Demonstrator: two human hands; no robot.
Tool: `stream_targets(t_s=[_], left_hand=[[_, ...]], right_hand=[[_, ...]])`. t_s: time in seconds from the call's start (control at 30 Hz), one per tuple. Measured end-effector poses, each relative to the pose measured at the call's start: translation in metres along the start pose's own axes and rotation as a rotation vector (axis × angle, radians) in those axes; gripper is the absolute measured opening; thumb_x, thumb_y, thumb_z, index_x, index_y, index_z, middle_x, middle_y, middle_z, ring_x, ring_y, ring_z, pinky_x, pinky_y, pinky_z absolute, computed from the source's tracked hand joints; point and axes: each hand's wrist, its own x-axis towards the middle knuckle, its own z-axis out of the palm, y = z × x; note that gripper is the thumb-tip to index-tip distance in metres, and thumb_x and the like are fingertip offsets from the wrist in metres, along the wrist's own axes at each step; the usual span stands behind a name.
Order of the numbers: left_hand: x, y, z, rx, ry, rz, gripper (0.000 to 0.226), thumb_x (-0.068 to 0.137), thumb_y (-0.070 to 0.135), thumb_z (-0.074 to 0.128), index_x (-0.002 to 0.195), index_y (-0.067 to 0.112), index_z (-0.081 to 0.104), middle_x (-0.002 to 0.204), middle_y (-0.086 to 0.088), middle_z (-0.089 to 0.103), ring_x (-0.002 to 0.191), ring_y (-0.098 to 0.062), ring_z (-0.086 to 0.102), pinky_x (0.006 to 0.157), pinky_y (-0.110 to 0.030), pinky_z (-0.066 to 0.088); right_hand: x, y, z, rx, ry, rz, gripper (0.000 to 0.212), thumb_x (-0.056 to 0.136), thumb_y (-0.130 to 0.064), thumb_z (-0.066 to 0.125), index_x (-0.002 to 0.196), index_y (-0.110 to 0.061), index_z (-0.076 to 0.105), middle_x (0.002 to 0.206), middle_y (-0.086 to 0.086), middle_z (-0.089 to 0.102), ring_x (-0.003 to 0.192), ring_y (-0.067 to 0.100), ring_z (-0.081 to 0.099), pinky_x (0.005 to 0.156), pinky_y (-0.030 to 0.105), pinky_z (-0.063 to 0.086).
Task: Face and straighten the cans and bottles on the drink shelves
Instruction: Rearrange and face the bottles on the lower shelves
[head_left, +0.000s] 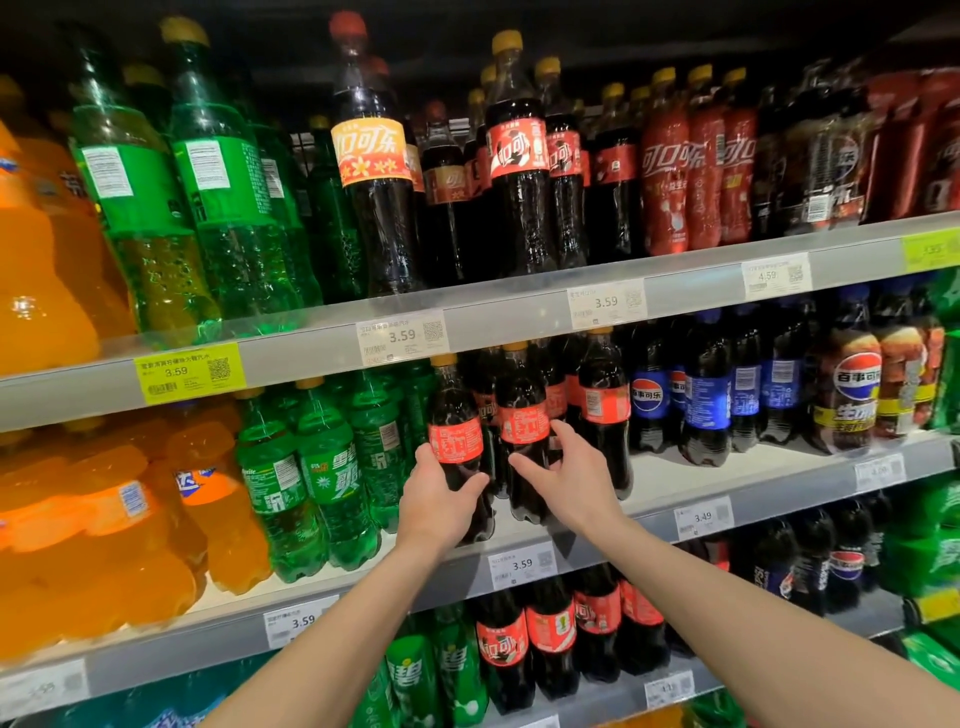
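Cola bottle, dark plastic with a red label and a yellow cap, sits at the front of the middle shelf, and my left hand has its grip curled round the lower body, thumb across the front and fingers going behind. My right hand reaches for the neighbouring dark cola bottle with the red label; its fingers are spread and only loosely bent, the tips at or just off the plastic, and I cannot tell whether they press it yet.

To do this step well, I judge I should twist each bottle upright on its base rather than lift it, turn until the logo faces out, since both labels seem to show small print, then draw the pair level with the shelf edge. The bottles stand close together, so a slow turn should keep the one behind from rocking.

Outward, a third cola bottle with a red label stands just to the right, green plastic soda bottles to the left, orange soda bottles beyond those, and blue-labelled dark bottles to the right. The grey metal shelf rail carries white price tags, one below my hands. Taller bottles fill the shelf above, more cola the shelf below.
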Motion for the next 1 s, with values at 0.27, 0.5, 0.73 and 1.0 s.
stream_targets(t_s=[0.27,0.5,0.73,1.0], left_hand=[[-0.001,0.001,-0.001,-0.025,-0.022,-0.014,0.039,0.089,0.03,0.074,0.112,0.028,0.042,0.096,0.017,0.057,0.096,-0.013,0.057,0.084,-0.029,0.044],[0.004,-0.003,0.008,0.011,0.152,-0.096,0.036,0.089,0.03,0.073,0.109,0.017,0.047,0.104,-0.002,0.064,0.099,-0.027,0.063,0.088,-0.044,0.052],[0.025,-0.003,0.014,0.144,0.154,-0.173,0.041,0.089,0.04,0.071,0.103,0.008,0.05,0.101,-0.012,0.064,0.097,-0.035,0.062,0.086,-0.048,0.053],[0.037,-0.011,0.022,0.123,0.123,-0.136,0.045,0.086,0.049,0.071,0.087,0.009,0.051,0.086,-0.008,0.062,0.084,-0.032,0.063,0.076,-0.046,0.055]], right_hand=[[-0.002,-0.002,0.004,-0.021,-0.01,0.023,0.052,0.077,-0.063,0.068,0.118,-0.035,0.053,0.1,-0.011,0.064,0.077,0.012,0.059,0.075,0.038,0.057],[-0.007,-0.006,0.009,-0.069,0.018,0.047,0.059,0.086,-0.057,0.069,0.134,-0.03,0.048,0.113,-0.008,0.058,0.092,0.013,0.06,0.076,0.031,0.052],[-0.006,-0.001,0.011,-0.061,0.034,0.047,0.069,0.086,-0.06,0.068,0.142,-0.03,0.043,0.123,-0.009,0.057,0.101,0.012,0.059,0.084,0.032,0.053],[-0.003,0.006,0.016,-0.022,0.039,0.034,0.075,0.086,-0.062,0.066,0.148,-0.03,0.039,0.13,-0.01,0.053,0.109,0.011,0.057,0.091,0.034,0.053]])
